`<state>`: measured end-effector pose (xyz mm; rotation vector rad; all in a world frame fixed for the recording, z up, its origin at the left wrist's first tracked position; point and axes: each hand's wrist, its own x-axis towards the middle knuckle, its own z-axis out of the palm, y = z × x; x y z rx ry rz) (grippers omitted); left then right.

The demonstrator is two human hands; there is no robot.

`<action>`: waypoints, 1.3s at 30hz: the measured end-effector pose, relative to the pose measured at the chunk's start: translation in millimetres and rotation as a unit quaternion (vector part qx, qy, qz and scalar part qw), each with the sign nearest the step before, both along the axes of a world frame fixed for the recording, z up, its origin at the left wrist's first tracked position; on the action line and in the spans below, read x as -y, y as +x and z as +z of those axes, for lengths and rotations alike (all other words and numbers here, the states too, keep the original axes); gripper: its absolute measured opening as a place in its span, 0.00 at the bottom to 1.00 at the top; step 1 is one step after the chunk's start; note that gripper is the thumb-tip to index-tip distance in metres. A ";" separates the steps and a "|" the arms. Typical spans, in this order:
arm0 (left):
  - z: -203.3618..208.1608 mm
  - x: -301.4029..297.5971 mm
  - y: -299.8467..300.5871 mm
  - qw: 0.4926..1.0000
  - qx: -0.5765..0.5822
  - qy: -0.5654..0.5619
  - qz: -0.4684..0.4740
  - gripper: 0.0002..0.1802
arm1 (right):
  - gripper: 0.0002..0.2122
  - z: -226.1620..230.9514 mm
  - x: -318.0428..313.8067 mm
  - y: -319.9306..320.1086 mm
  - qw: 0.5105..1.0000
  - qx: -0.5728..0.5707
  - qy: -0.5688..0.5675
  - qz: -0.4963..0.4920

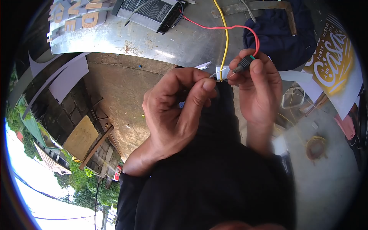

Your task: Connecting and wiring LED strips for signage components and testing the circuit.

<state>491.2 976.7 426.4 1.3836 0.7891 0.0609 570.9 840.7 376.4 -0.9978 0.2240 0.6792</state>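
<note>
In front of my chest, both hands are raised close together. My left hand (pixel 178 103) pinches the end of a thin pale wire (pixel 217 73) between thumb and forefinger. My right hand (pixel 262 88) grips a small ribbed grey connector (pixel 244 64) with a green end, its narrow tip pointing toward the left hand. A red wire (pixel 234 27) loops from a metal-cased power supply (pixel 149 13) to my right fingers; where it ends is hidden there. Down between the hands hangs a yellow wire (pixel 226 38), its lower end beside the left fingertips.
A sheet-metal surface (pixel 184 42) carries the power supply, cut-out letters (pixel 90 19), a rusty metal square (pixel 290 17) and dark blue cloth (pixel 264 42). To the right are a yellow-and-white printed sign (pixel 329 69) and a coil of wire (pixel 316 147). A wooden board (pixel 81 138) stands left.
</note>
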 end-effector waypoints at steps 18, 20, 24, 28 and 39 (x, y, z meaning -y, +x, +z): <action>-45.8 -14.1 0.5 0.987 -0.025 -0.155 0.043 0.09 | 0.13 -18.4 3.1 6.5 0.996 0.039 -0.075 0.014; -61.5 -21.7 0.6 0.973 -0.055 -0.204 0.095 0.10 | 0.13 -25.5 0.4 12.1 0.995 0.061 -0.083 0.008; -82.8 -31.7 -2.0 0.973 -0.041 -0.201 0.103 0.09 | 0.12 -31.8 -2.3 18.4 0.993 0.063 -0.095 0.006; -95.6 -42.3 1.2 0.968 -0.028 -0.222 0.113 0.09 | 0.12 -39.1 -0.2 19.7 0.993 0.076 -0.093 0.003; -48.2 -13.9 21.2 0.929 0.016 -0.364 0.060 0.10 | 0.12 -45.7 20.3 37.0 0.990 0.077 -0.104 -0.051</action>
